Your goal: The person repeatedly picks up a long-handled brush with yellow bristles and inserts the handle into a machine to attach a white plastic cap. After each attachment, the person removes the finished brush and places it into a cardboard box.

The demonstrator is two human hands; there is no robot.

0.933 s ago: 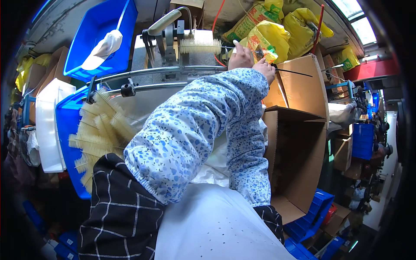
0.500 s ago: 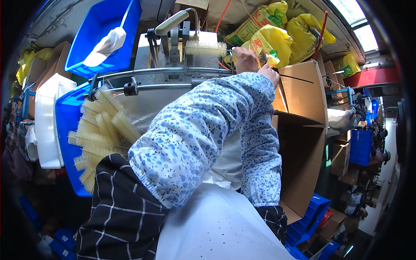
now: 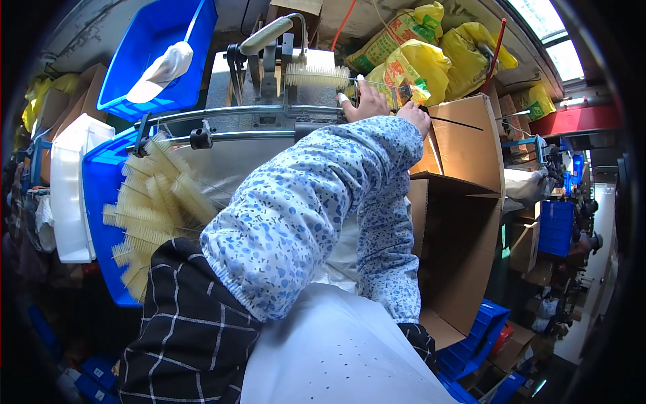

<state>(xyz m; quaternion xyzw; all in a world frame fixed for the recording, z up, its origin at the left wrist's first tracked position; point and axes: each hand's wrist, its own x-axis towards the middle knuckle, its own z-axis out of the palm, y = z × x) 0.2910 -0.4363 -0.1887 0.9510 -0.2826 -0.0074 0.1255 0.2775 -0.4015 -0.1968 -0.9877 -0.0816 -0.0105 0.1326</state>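
We've got both forearms crossed, upper centre of frame, in blue-spotted sleeves [image 3: 296, 195]. Our R hand [image 3: 369, 106] is the one further L in the pic: fingers spread fairly wide, w/ white-tipped digits just R of a cream bristle brush [image 3: 316, 75]; can't tell if it touches. Our L hand [image 3: 416, 120] is R of it, fingers curled; a thin black rod [image 3: 457, 123] sticks out beyond, but we can't tell if it's gripped. Small dark piece [image 3: 405, 90] just above that hand.

The brush lies horiz. at the metal machine [image 3: 269, 81], top centre, nr its pale handle [image 3: 266, 36]. Chrome rails [image 3: 235, 113] run below. Lower L of those, a blue bin [image 3: 101, 232] w/ a heap of cream brushes [image 3: 151, 215]. Open cardboard box [image 3: 464, 249] R of centre; yellow sacks [image 3: 424, 64] upper R.
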